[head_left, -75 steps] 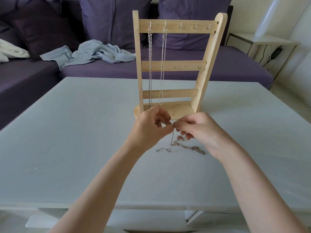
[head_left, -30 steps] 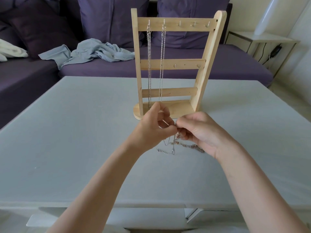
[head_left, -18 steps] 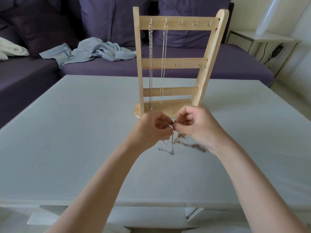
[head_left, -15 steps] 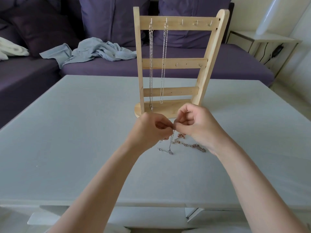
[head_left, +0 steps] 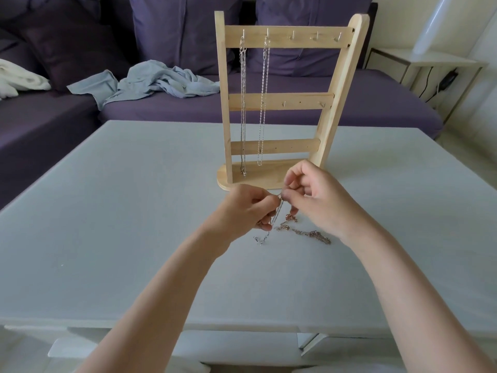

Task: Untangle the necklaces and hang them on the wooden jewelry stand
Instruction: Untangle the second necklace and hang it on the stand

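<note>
where the two hands meet at the centre of the frame, the left hand [head_left: 243, 211] and the right hand [head_left: 316, 199] both pinch a thin silver chain [head_left: 274, 222] between curled fingertips, knuckles almost touching. the chain drops from the pinch to the pale table [head_left: 107, 211], its lower end lying in a small heap just below the left hand (the clasp, if that is what it is, is too fine to make out). a rose-coloured chain [head_left: 312, 234] lies tangled on the table beneath the right hand, partly hidden by the palm; whether it is knotted into the silver one cannot be told.

behind the hands, at upper centre, stands the wooden jewelry stand [head_left: 279, 100], upright on its oval base. two hung necklaces [head_left: 243, 103] dangle from the two leftmost hooks of its top bar, reaching nearly to the base.

a purple sofa [head_left: 376, 103] fills the top of the frame, with a crumpled pale blue cloth [head_left: 156, 82] at upper left and a white cloth [head_left: 18, 82] cut off by the left edge. both forearms run out of the bottom edge.
</note>
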